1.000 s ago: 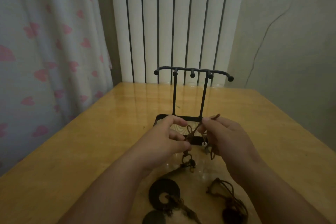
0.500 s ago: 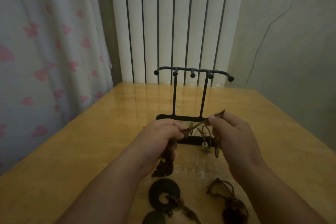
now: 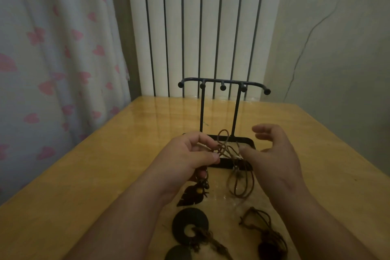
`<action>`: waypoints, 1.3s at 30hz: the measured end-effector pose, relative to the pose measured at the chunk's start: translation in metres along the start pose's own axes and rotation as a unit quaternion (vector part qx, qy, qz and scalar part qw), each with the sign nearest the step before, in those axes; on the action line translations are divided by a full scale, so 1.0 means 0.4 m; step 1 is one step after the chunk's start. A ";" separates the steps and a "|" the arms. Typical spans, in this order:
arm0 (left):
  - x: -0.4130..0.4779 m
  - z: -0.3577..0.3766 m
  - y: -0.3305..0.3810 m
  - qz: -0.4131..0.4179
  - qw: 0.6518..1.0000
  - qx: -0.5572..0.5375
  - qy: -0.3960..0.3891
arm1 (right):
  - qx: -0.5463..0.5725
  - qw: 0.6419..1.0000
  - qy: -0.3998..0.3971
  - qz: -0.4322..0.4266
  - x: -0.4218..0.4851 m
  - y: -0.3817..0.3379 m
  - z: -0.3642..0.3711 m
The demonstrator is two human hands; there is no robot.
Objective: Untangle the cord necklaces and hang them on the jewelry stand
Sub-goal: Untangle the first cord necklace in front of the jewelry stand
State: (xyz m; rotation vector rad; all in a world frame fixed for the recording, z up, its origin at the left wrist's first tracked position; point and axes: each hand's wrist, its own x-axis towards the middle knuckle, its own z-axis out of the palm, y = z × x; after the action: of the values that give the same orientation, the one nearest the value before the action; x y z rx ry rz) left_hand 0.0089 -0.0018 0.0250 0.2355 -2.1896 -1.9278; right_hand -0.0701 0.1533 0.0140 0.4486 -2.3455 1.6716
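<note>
Left hand [image 3: 190,155] pinches the brown cord necklace [image 3: 237,183] between thumb and curled fingers, right at a crossing of strands, just in front of the jewelry stand [image 3: 223,87]. Right hand [image 3: 274,154] is released, fingers spread and relaxed, holding nothing; its thumb tip sits close to the strands, though the dim light makes it hard to tell whether it touches them. From the pinch, one small loop stands up toward the stand's base. Longer loops droop on the near side of the base, between the hands. A dark leaf pendant [image 3: 188,197] with a yellow bead hangs below the left hand, nearer the person than the stand. Further toward the person lie a dark disc pendant [image 3: 185,219] and another bundled cord necklace [image 3: 272,245], both flat on the wooden table [image 3: 105,175]. No cord hangs on the stand's pegs. Step in hand looks like loosening the tangle. To do it well, keep the left pinch fixed on the crossing, let the pendant's weight show which strand is free, and have the right hand draw one loop out slowly rather than tugging, since pulling would likely tighten the knot.
</note>
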 end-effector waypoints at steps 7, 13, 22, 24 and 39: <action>0.003 -0.001 0.000 0.011 1.000 -0.014 0.008 | 0.037 0.988 -0.125 -0.080 -0.031 -0.037 0.000; 0.003 -0.003 -0.002 0.023 1.000 -0.004 0.007 | 0.026 0.988 -0.141 -0.061 -0.028 -0.029 0.005; 0.004 -0.004 0.001 0.026 1.000 -0.011 -0.009 | 0.094 0.985 -0.143 -0.034 -0.029 -0.033 0.000; 0.003 -0.004 0.002 0.026 1.000 -0.015 -0.008 | 0.114 0.982 -0.150 -0.029 -0.029 -0.038 -0.002; 0.005 -0.007 -0.006 0.026 0.999 0.029 -0.008 | 0.088 0.989 -0.117 -0.030 -0.029 -0.032 0.010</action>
State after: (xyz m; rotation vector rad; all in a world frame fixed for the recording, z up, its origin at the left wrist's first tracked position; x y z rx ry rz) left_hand 0.0075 -0.0052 0.0230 0.1721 -2.2413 -1.8478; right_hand -0.0546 0.1471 0.0199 0.7798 -2.3199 1.8980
